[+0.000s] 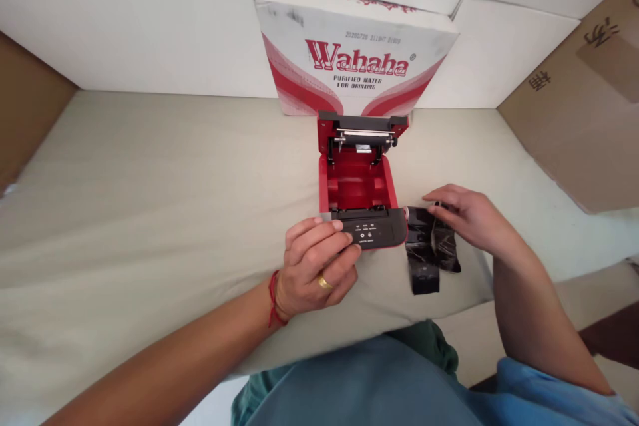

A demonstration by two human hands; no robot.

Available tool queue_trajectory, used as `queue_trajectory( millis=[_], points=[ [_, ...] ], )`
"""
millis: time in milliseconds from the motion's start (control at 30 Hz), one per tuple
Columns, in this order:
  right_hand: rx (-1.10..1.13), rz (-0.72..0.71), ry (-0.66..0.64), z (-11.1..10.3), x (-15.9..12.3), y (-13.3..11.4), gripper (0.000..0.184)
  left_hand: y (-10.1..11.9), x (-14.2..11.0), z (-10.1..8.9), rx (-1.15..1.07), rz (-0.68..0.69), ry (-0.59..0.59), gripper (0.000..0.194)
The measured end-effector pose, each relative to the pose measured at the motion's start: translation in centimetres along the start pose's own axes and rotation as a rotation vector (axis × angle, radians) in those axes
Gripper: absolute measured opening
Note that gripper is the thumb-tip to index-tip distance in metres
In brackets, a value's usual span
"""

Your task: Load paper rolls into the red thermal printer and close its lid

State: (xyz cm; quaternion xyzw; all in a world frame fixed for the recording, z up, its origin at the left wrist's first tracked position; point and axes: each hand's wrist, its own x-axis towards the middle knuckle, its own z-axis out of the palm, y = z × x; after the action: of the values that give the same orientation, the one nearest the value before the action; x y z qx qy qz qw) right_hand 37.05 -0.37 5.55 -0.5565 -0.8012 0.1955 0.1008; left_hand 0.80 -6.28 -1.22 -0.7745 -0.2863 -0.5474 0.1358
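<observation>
A red and black label printer (367, 229) stands on the cloth-covered surface with its lid (363, 126) raised, so the red roll bay (355, 185) inside shows. My left hand (322, 266), with a gold ring and a red wrist string, has its fingers curled over the left front corner of the button panel. To the printer's right lies a crumpled, shiny black strip (424, 273). Bent at the fingers, my right hand (462, 213) pinches the upper part of this strip. Its fingertips partly cover the strip there.
A white and red water carton (357, 60) stands right behind the printer. White boxes (164, 20) form a wall at the back. A brown cardboard box (584, 106) is at the right, another brown panel (30, 106) at the left. Pale cloth (174, 200) covers the surface.
</observation>
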Motion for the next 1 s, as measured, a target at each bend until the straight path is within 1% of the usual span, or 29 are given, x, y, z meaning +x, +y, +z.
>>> queue_trajectory(
  millis=[67, 133, 200, 233, 300, 367, 400, 433, 467, 500, 533, 567, 600, 700, 800, 900, 1000],
  points=[
    [0.029, -0.033, -0.076, 1.0, 0.2, -1.1, 0.034, 0.1, 0.1, -0.1, 0.0, 0.015, -0.003, 0.026],
    [0.014, -0.024, -0.135, 1.7, 0.3, -1.8, 0.032, 0.2, 0.3, -0.2, -0.021, 0.031, -0.01, 0.024],
    [-0.017, 0.006, -0.165, 1.6, 0.1, -2.3, 0.031, 0.4, 0.4, -0.2, -0.033, 0.027, -0.022, 0.026],
    [-0.023, 0.014, -0.186, 1.1, -0.2, -2.6, 0.03, 0.6, 0.5, -0.2, -0.032, 0.012, -0.029, 0.027],
    [0.025, -0.012, -0.258, -0.8, -1.1, -3.6, 0.029, 0.8, 0.5, -0.2, -0.023, -0.027, -0.033, 0.031],
    [0.149, -0.103, -0.354, -4.0, -2.3, -4.9, 0.032, 1.0, 0.6, -0.1, -0.014, -0.047, -0.022, 0.032],
    [0.215, -0.166, -0.381, -5.8, -2.9, -5.6, 0.032, 1.1, 0.6, -0.1, -0.013, -0.044, -0.011, 0.031],
    [0.255, -0.209, -0.392, -7.4, -3.2, -6.3, 0.031, 1.1, 0.5, 0.0, -0.012, -0.04, -0.001, 0.031],
    [0.287, -0.235, -0.37, -8.8, -3.3, -7.1, 0.03, 1.1, 0.5, 0.0, -0.013, -0.037, 0.013, 0.032],
    [0.303, -0.257, -0.338, -9.7, -3.1, -7.8, 0.029, 1.0, 0.4, 0.1, -0.014, -0.035, 0.027, 0.032],
    [0.304, -0.268, -0.299, -10.1, -2.6, -8.5, 0.028, 1.0, 0.4, 0.1, -0.017, -0.036, 0.042, 0.032],
    [0.29, -0.274, -0.255, -10.0, -1.8, -9.2, 0.027, 1.0, 0.3, 0.2, -0.02, -0.038, 0.058, 0.031],
    [0.262, -0.274, -0.212, -9.4, -0.8, -9.9, 0.028, 1.0, 0.2, 0.2, -0.024, -0.039, 0.074, 0.029],
    [0.131, -0.226, -0.104, -5.9, 2.8, -12.0, 0.032, 1.0, 0.1, 0.3, -0.037, -0.034, 0.104, 0.022],
    [-0.011, -0.156, -0.046, -2.4, 5.6, -14.0, 0.03, 1.0, 0.0, 0.3, -0.053, -0.012, 0.111, 0.018],
    [-0.19, -0.095, -0.055, -0.8, 7.3, -15.8, 0.029, 1.1, -0.2, 0.4, -0.054, 0.017, 0.093, 0.023],
    [-0.34, -0.048, -0.137, -0.2, 8.5, -16.9, 0.035, 1.1, -0.2, 0.3, -0.03, 0.031, 0.033, 0.027]
  ],
)
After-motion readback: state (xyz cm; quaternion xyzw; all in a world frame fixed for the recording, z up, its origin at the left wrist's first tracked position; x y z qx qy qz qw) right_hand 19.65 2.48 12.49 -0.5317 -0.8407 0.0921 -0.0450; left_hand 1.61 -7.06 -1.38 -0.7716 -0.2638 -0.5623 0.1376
